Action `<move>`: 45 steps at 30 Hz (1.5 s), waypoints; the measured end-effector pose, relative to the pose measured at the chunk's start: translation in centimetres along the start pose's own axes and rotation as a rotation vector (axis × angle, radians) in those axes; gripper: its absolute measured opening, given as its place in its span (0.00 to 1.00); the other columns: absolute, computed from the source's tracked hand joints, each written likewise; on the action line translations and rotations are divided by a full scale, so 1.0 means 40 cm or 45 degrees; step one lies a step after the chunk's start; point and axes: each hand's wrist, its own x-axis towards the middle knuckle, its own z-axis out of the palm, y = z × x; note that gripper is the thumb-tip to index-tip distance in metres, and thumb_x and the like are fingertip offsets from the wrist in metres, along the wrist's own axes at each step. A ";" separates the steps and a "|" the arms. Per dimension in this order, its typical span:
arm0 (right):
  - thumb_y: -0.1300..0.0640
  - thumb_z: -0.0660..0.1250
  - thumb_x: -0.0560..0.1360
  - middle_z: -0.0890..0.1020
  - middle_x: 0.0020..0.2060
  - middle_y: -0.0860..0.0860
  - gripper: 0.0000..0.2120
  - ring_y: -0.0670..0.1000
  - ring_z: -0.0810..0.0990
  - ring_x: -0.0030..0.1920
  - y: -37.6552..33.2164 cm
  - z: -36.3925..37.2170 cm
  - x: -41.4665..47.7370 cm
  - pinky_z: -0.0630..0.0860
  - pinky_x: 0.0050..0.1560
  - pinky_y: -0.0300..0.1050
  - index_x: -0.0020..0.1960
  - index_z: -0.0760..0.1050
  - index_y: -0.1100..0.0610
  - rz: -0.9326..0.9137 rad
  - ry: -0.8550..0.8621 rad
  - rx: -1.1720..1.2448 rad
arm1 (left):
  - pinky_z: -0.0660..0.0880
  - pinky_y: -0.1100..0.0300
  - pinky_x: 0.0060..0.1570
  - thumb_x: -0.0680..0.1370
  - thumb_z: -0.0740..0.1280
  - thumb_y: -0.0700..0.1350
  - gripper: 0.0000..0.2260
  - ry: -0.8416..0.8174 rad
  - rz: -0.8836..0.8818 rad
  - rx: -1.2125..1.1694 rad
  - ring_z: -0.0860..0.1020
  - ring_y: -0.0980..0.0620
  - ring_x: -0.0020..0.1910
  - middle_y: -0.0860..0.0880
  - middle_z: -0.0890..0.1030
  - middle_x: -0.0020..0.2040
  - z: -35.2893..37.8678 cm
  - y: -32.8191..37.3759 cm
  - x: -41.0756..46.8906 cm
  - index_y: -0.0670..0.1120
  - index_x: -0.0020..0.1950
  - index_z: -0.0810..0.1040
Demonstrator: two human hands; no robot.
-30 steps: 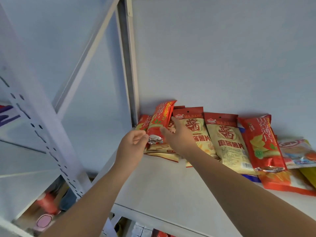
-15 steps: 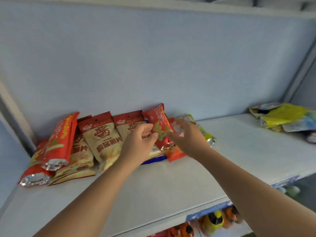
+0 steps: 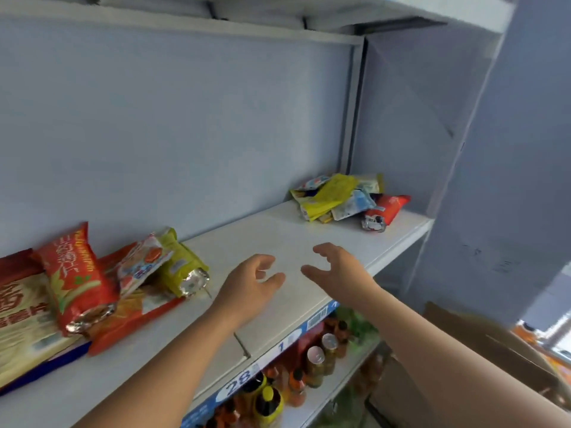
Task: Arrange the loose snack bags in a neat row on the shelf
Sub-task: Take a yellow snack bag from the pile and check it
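A row of snack bags leans against the back wall at the left of the white shelf (image 3: 309, 230): a beige and red bag (image 3: 18, 319), a red bag (image 3: 74, 279), a white and orange bag (image 3: 139, 267) and a yellow-green bag (image 3: 182, 270). A loose heap of bags lies at the shelf's far right, with a yellow bag (image 3: 330, 196) on top and a red bag (image 3: 386, 208) at its edge. My left hand (image 3: 250, 285) and my right hand (image 3: 336, 270) hover over the bare middle of the shelf, fingers spread, holding nothing.
An upper shelf runs overhead. The shelf's right upright (image 3: 355, 112) stands just behind the heap. Below, bottles (image 3: 315, 362) fill a lower shelf behind a blue price strip (image 3: 278, 350). A cardboard box (image 3: 482, 350) sits at the lower right.
Both hands have let go of the bags in the left row and moved right over the bare shelf. My view has swung right, bringing the heap closer.
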 end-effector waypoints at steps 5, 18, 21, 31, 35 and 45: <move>0.40 0.69 0.78 0.77 0.70 0.51 0.29 0.52 0.76 0.68 0.162 -0.073 0.050 0.74 0.65 0.48 0.74 0.70 0.51 0.084 -0.014 0.029 | 0.74 0.58 0.61 0.78 0.71 0.53 0.20 -0.112 0.002 0.022 0.77 0.56 0.61 0.55 0.78 0.63 0.158 0.064 0.087 0.53 0.68 0.75; 0.44 0.71 0.78 0.79 0.64 0.47 0.24 0.47 0.78 0.59 0.287 -0.086 0.347 0.75 0.56 0.42 0.71 0.73 0.51 0.197 0.052 0.192 | 0.74 0.52 0.63 0.76 0.72 0.55 0.22 -0.009 0.192 0.351 0.75 0.49 0.66 0.51 0.79 0.66 0.270 0.101 0.538 0.51 0.68 0.76; 0.49 0.72 0.78 0.80 0.62 0.47 0.22 0.47 0.79 0.57 0.312 -0.096 0.398 0.76 0.56 0.42 0.70 0.73 0.50 0.224 0.059 0.176 | 0.74 0.50 0.60 0.75 0.71 0.55 0.23 0.016 0.333 0.549 0.73 0.44 0.65 0.48 0.78 0.65 0.312 0.109 0.646 0.50 0.69 0.76; 0.49 0.70 0.79 0.80 0.54 0.43 0.14 0.46 0.80 0.54 0.409 -0.140 0.458 0.77 0.55 0.41 0.64 0.78 0.50 0.240 0.020 0.197 | 0.72 0.49 0.56 0.75 0.70 0.54 0.22 0.094 0.339 1.039 0.77 0.44 0.63 0.49 0.80 0.63 0.432 0.086 0.821 0.54 0.68 0.75; 0.49 0.70 0.80 0.80 0.52 0.41 0.12 0.42 0.79 0.49 0.424 -0.152 0.476 0.75 0.44 0.33 0.62 0.79 0.50 0.178 -0.026 0.221 | 0.72 0.54 0.43 0.77 0.68 0.56 0.15 0.210 0.388 0.977 0.82 0.44 0.50 0.50 0.84 0.51 0.414 0.087 0.809 0.53 0.61 0.78; 0.39 0.70 0.77 0.82 0.60 0.45 0.26 0.45 0.82 0.57 0.284 -0.113 0.522 0.82 0.61 0.54 0.71 0.73 0.48 0.004 -0.236 0.870 | 0.82 0.48 0.44 0.78 0.67 0.56 0.11 0.479 0.150 0.128 0.83 0.52 0.46 0.55 0.85 0.47 0.271 0.134 0.614 0.54 0.56 0.80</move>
